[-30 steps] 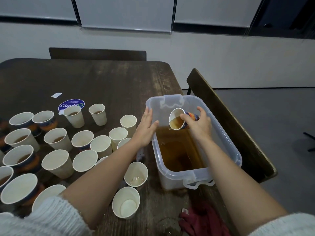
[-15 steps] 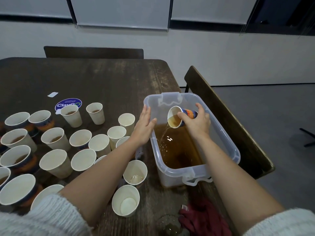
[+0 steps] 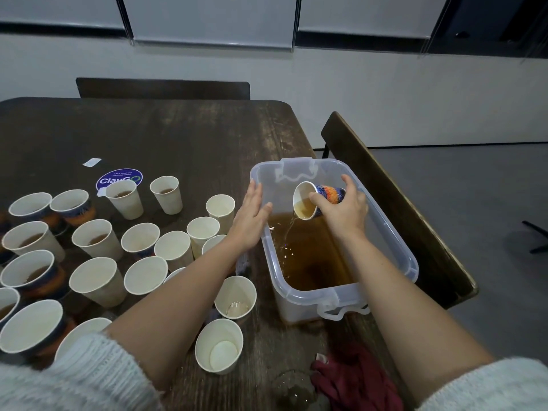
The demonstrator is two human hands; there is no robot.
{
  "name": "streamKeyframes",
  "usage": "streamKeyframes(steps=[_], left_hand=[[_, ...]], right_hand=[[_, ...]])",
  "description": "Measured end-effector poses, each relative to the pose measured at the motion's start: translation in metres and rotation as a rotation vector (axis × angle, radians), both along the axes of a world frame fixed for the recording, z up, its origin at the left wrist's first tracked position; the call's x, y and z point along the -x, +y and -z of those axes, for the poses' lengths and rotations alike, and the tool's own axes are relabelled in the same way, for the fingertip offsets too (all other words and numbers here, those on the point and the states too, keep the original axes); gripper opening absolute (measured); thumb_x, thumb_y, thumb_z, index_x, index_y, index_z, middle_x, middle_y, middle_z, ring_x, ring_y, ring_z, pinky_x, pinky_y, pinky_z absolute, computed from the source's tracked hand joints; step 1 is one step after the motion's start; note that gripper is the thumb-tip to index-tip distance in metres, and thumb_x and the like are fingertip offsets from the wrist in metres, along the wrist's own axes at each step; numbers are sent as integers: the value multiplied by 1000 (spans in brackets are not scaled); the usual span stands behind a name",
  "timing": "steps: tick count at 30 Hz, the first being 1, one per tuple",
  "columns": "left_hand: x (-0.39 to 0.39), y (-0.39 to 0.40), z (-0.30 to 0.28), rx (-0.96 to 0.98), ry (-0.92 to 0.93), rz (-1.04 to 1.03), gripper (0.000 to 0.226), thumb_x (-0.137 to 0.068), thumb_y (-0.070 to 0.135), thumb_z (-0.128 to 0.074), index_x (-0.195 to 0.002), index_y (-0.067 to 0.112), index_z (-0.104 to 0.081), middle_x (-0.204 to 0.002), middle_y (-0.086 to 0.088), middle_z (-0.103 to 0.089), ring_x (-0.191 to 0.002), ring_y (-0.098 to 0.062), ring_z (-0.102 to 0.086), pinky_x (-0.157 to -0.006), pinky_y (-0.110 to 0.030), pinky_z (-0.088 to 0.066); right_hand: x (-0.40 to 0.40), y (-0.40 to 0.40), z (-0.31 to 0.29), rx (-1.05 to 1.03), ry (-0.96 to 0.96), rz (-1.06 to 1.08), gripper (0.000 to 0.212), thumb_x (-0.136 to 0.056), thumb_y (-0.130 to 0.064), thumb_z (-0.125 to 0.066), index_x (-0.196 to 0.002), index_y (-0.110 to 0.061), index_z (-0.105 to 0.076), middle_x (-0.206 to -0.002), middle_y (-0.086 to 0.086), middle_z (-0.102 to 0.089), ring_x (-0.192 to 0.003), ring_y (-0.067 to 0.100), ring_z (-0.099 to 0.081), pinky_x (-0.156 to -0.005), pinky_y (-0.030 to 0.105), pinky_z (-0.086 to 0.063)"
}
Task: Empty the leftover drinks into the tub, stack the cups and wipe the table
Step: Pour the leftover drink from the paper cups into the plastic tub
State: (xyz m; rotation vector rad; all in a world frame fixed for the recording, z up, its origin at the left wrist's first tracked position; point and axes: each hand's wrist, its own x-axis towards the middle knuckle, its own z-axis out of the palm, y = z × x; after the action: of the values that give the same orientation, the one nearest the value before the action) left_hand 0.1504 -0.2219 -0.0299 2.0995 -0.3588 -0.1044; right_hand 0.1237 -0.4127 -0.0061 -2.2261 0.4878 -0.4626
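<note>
One patterned cup (image 3: pixel 321 200), gripped by the right hand (image 3: pixel 344 213), pours brown drink into the tub (image 3: pixel 394 241). Left hand (image 3: pixel 250 221), fingers straight, touches its 9 o'clock rim.

Dim, soft light; wide-angle edge warp.

Meeting room or canteen: long wooden table (image 3: pixel 178 137), benches (image 3: pixel 394 203), wall whiteboards (image 3: pixel 212 19).
</note>
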Motion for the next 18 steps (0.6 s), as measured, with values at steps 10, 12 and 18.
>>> streamKeyframes(steps=[10, 12, 18], left_hand=[[-1, 0, 2, 18, 3, -3, 59, -104, 39, -30, -153, 30, 2, -161, 10, 12, -149, -16, 1, -120, -50, -14], [-1, 0, 3, 23, -1, -2, 59, -104, 38, -30, -153, 30, 2, -161, 9, 12, -149, -16, 1, -120, -50, -14], [0, 0, 2, 29, -2, -1, 59, -104, 38, -30, -153, 29, 2, -161, 9, 11, -149, -15, 1, -120, -50, -13]], right_hand=[[-2, -1, 3, 21, -15, 9, 89, -77, -59, -71, -149, -31, -27, -146, 8, -35, -132, 27, -36, -105, 50, -43], [-2, -1, 3, 31, -17, 10, 89, -77, -59, -71, -149, -31, -27, -146, 8, -35, -131, 27, -37, -105, 50, -44], [-1, -1, 3, 57, -18, 12, 90, -76, -61, -70, -149, -30, -27, -145, 9, -35, -130, 27, -38, -104, 50, -45]])
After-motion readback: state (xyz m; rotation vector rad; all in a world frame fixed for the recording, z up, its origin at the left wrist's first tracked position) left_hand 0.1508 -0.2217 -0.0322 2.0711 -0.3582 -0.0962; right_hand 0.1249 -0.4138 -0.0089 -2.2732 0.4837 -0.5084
